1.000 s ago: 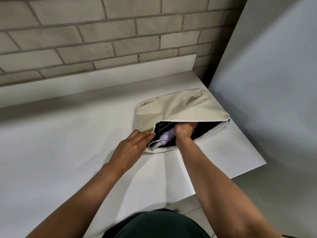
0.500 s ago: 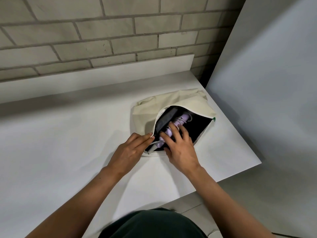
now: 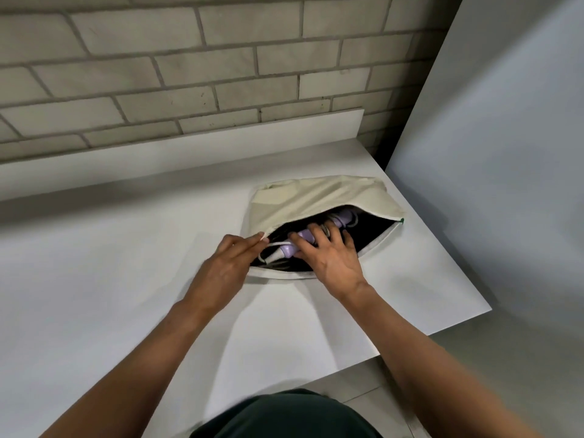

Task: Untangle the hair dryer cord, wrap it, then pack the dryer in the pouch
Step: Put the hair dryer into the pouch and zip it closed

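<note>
A cream fabric pouch [image 3: 319,194] with a black lining lies open on the white table [image 3: 110,263], its mouth facing me. Inside it rests the lilac hair dryer [image 3: 343,218], with its pale cord [image 3: 278,245] coiled beside the handle. My left hand [image 3: 227,263] pinches the pouch's upper edge at the left corner of the opening. My right hand [image 3: 331,257] lies flat with spread fingers on the dryer's handle inside the mouth. Most of the dryer's body is hidden by the pouch flap and my fingers.
A brick wall [image 3: 189,74] rises behind the table, with a low white upstand [image 3: 189,150] along the back. A tall white panel [image 3: 505,153] stands at the right. The table's right edge [image 3: 458,263] runs just past the pouch.
My right hand has come out of the pouch and now rests spread on the dryer at the mouth. The upper flap is pulled back, showing more of the dryer.
</note>
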Tool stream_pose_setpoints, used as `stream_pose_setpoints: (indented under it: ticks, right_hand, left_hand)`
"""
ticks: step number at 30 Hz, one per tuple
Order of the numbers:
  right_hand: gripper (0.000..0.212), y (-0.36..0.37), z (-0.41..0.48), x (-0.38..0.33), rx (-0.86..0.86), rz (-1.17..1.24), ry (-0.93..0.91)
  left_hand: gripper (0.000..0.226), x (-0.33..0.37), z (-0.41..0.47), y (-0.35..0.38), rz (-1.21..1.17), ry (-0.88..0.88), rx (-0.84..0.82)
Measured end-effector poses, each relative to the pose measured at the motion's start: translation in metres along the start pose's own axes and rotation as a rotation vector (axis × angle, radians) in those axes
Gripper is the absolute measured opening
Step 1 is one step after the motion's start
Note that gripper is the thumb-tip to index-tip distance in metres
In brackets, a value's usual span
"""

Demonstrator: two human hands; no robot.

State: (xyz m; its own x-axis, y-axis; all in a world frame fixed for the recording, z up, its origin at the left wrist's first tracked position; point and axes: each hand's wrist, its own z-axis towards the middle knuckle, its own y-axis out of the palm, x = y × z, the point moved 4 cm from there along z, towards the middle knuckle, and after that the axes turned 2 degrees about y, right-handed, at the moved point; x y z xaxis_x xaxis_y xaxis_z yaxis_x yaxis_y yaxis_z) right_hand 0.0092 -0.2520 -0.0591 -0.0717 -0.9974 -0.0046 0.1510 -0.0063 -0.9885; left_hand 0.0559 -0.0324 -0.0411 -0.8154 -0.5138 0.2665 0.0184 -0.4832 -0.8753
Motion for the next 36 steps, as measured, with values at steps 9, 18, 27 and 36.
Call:
stream_pose_setpoints:
  ticks: [9, 18, 27, 36]
  right_hand:
    - [0.038, 0.002, 0.033, 0.002, -0.152, -0.063, -0.137]
    - [0.062, 0.003, 0.035, -0.011, -0.136, -0.240, -0.159]
    - [0.036, 0.005, 0.035, -0.022, 0.233, -0.314, -0.205]
    - [0.029, 0.003, 0.015, -0.018, 0.212, -0.105, -0.170]
  left_hand:
    - [0.085, 0.028, 0.015, -0.012, -0.076, 0.055, 0.028]
    - [0.078, 0.032, 0.009, -0.005, -0.006, -0.037, -0.088]
    - [0.063, 0.032, 0.013, -0.008, -0.190, -0.154, -0.051]
    - [0.069, 0.023, 0.010, -0.012, -0.104, -0.080, -0.071]
